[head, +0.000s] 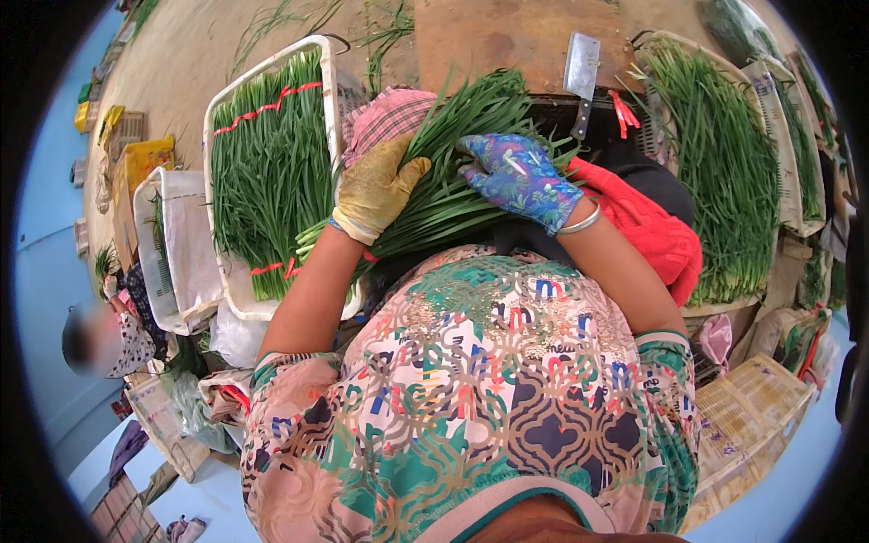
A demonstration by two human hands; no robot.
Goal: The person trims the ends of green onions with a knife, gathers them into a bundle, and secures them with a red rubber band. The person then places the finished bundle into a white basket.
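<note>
A loose bunch of garlic chives [475, 102] lies across my lap, its leaf ends pointing away and pale cut stems at the lower left. My left hand [380, 186], in a yellowed work glove, grips the bunch from its left side; the fingertips are hidden among the leaves. In a blue floral glove, my right hand [521, 178] closes around leaves on the right side. A piece of red tie [370, 256] shows at the stems beside my left wrist. Under the leaves, a checked pink cloth [387, 119] and a red cloth [645, 217] cover my legs.
On the left stands a white crate [210, 163] of chives bound with red ties [268, 108]. Another crate of chives [723, 163] is at the right. A cleaver [581, 64] rests at the edge of a wooden board [489, 41], near red strips [623, 112]. A person [139, 339] is at far left.
</note>
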